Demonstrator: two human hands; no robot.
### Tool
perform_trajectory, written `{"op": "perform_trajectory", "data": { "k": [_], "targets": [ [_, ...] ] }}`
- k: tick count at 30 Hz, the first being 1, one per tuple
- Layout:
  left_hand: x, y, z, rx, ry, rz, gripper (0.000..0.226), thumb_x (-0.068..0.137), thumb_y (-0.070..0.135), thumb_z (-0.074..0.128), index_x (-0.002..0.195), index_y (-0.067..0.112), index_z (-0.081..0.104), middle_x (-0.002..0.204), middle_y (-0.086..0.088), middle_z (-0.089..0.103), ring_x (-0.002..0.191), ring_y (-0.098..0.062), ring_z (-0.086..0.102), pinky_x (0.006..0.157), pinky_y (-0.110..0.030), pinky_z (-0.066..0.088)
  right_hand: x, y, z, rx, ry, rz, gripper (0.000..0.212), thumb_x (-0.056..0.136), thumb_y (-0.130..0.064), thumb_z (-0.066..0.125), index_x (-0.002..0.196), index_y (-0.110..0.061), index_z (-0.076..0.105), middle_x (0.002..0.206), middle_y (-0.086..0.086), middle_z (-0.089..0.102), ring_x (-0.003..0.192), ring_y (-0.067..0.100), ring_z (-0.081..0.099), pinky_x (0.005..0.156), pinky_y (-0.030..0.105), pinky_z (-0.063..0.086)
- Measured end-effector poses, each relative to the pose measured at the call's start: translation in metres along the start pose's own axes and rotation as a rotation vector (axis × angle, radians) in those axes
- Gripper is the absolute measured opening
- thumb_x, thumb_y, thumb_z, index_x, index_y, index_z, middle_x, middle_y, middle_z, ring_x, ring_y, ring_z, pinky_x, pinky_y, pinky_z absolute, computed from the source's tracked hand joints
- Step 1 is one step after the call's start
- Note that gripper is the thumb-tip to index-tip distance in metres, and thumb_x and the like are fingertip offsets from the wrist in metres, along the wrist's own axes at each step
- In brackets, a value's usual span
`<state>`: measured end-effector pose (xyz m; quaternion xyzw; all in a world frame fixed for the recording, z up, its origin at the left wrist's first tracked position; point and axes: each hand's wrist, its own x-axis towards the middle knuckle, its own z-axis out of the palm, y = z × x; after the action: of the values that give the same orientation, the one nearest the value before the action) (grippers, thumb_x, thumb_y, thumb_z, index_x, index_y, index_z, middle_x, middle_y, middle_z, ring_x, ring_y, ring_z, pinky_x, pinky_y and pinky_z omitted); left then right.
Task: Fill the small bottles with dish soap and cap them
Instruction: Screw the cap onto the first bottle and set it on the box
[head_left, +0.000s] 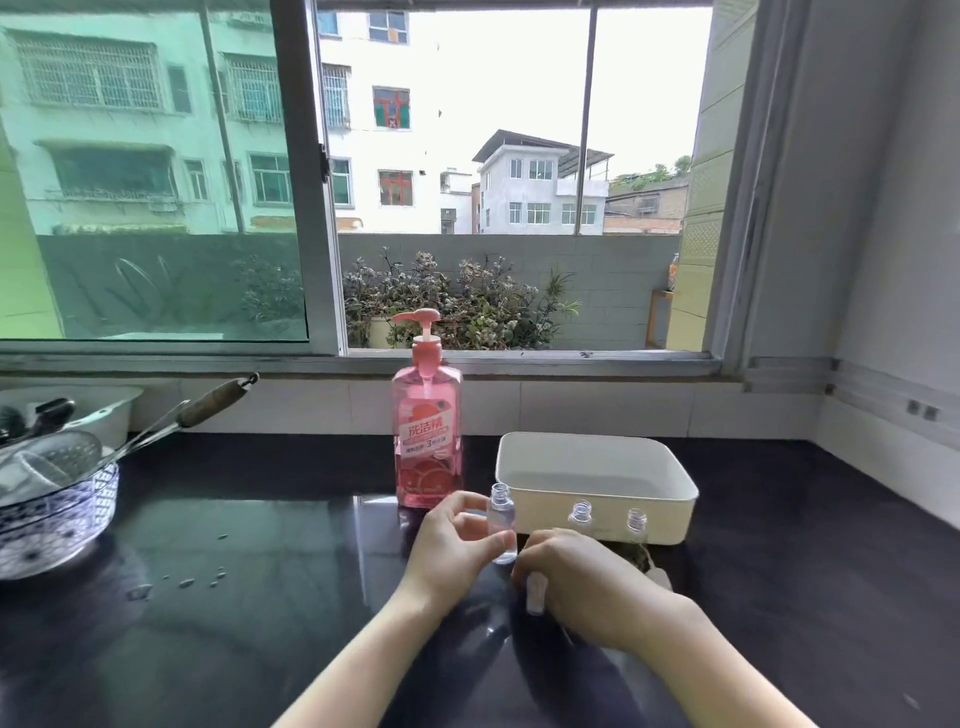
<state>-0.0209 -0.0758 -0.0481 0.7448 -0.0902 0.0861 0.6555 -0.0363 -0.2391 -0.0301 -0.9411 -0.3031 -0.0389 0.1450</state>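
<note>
A pink pump bottle of dish soap stands upright on the dark counter below the window. Just right of it my left hand grips a small clear uncapped bottle, held upright. My right hand rests on the counter beside it, fingers closed around a clear cap. Two more small open bottles stand behind my right hand, in front of a white tray. All three small bottles look empty.
A blue-and-white patterned bowl holding utensils sits at the left, with a long-handled tool leaning out. Water drops lie on the dark counter. A white wall closes the right side.
</note>
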Motion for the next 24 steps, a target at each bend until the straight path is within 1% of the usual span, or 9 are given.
{"op": "perform_trajectory", "data": {
  "k": [5, 8, 9, 11, 13, 15, 17, 21, 24],
  "targets": [
    [-0.001, -0.004, 0.002, 0.075, -0.014, 0.031, 0.029, 0.070, 0.010, 0.077, 0.087, 0.022, 0.058, 0.068, 0.006, 0.069, 0.061, 0.004, 0.065, 0.056, -0.006, 0.046, 0.001, 0.006, 0.004, 0.000, -0.005, -0.013, 0.036, 0.072, 0.005, 0.046, 0.089, -0.019, 0.068, 0.094, -0.003, 0.064, 0.088, 0.010, 0.053, 0.082, 0.025, 0.047],
    [0.000, -0.010, 0.001, 0.166, -0.016, 0.031, 0.029, 0.071, 0.012, 0.077, 0.084, 0.025, 0.055, 0.073, 0.004, 0.067, 0.060, 0.006, 0.063, 0.056, -0.004, 0.044, 0.000, 0.006, -0.003, 0.051, 0.032, -0.059, 0.025, 0.079, -0.003, 0.052, 0.088, -0.020, 0.068, 0.088, -0.009, 0.062, 0.083, 0.007, 0.054, 0.076, 0.022, 0.045],
    [0.000, -0.011, 0.000, 0.198, -0.029, 0.024, 0.028, 0.071, 0.014, 0.077, 0.086, 0.023, 0.055, 0.078, 0.000, 0.068, 0.064, 0.004, 0.063, 0.059, -0.006, 0.045, 0.001, 0.005, -0.007, 0.101, 0.087, -0.067, 0.020, 0.082, -0.008, 0.055, 0.090, -0.021, 0.068, 0.087, -0.010, 0.060, 0.080, 0.005, 0.053, 0.073, 0.020, 0.043],
    [0.000, -0.012, -0.001, 0.263, -0.047, 0.017, 0.028, 0.072, 0.017, 0.077, 0.089, 0.024, 0.056, 0.086, -0.003, 0.068, 0.073, -0.004, 0.064, 0.063, -0.007, 0.046, 0.002, 0.003, -0.015, 0.262, 0.288, -0.068, 0.011, 0.088, -0.018, 0.058, 0.094, -0.020, 0.067, 0.088, -0.009, 0.063, 0.077, 0.004, 0.058, 0.071, 0.016, 0.047],
    [-0.001, -0.012, -0.002, 0.310, -0.058, 0.039, 0.027, 0.072, 0.020, 0.077, 0.086, 0.030, 0.055, 0.082, 0.005, 0.067, 0.073, 0.002, 0.063, 0.062, -0.004, 0.046, 0.002, 0.001, -0.024, 0.476, 0.534, -0.026, 0.008, 0.090, -0.025, 0.059, 0.094, -0.028, 0.065, 0.087, -0.014, 0.067, 0.079, -0.001, 0.064, 0.071, 0.011, 0.050],
    [-0.003, -0.011, -0.001, 0.325, -0.079, 0.062, 0.027, 0.072, 0.022, 0.077, 0.081, 0.033, 0.054, 0.078, 0.011, 0.065, 0.068, 0.006, 0.063, 0.060, -0.002, 0.044, 0.001, 0.000, -0.031, 0.625, 0.705, 0.032, 0.014, 0.087, -0.027, 0.062, 0.092, -0.040, 0.061, 0.085, -0.017, 0.070, 0.078, -0.004, 0.066, 0.069, 0.010, 0.051],
    [-0.005, -0.011, 0.001, 0.312, -0.103, 0.074, 0.026, 0.071, 0.022, 0.077, 0.080, 0.033, 0.055, 0.076, 0.010, 0.065, 0.066, 0.008, 0.062, 0.060, -0.003, 0.045, 0.000, 0.002, -0.034, 0.699, 0.769, 0.065, 0.020, 0.084, -0.026, 0.065, 0.093, -0.044, 0.060, 0.086, -0.015, 0.071, 0.079, -0.002, 0.067, 0.069, 0.011, 0.051],
    [-0.007, -0.011, 0.004, 0.303, -0.126, 0.084, 0.026, 0.070, 0.022, 0.078, 0.084, 0.031, 0.058, 0.077, 0.005, 0.067, 0.067, 0.004, 0.064, 0.063, -0.005, 0.047, 0.002, 0.005, -0.031, 0.757, 0.733, 0.092, 0.019, 0.082, -0.025, 0.068, 0.097, -0.036, 0.064, 0.087, -0.011, 0.072, 0.080, 0.004, 0.069, 0.072, 0.021, 0.052],
    [-0.007, -0.011, 0.005, 0.300, -0.132, 0.085, 0.025, 0.070, 0.021, 0.078, 0.085, 0.029, 0.059, 0.077, 0.002, 0.068, 0.068, 0.000, 0.065, 0.064, -0.006, 0.047, 0.003, 0.005, -0.030, 0.808, 0.736, 0.065, 0.016, 0.082, -0.023, 0.068, 0.091, -0.035, 0.066, 0.083, -0.009, 0.073, 0.080, 0.009, 0.070, 0.077, 0.030, 0.055]
  ]
}}
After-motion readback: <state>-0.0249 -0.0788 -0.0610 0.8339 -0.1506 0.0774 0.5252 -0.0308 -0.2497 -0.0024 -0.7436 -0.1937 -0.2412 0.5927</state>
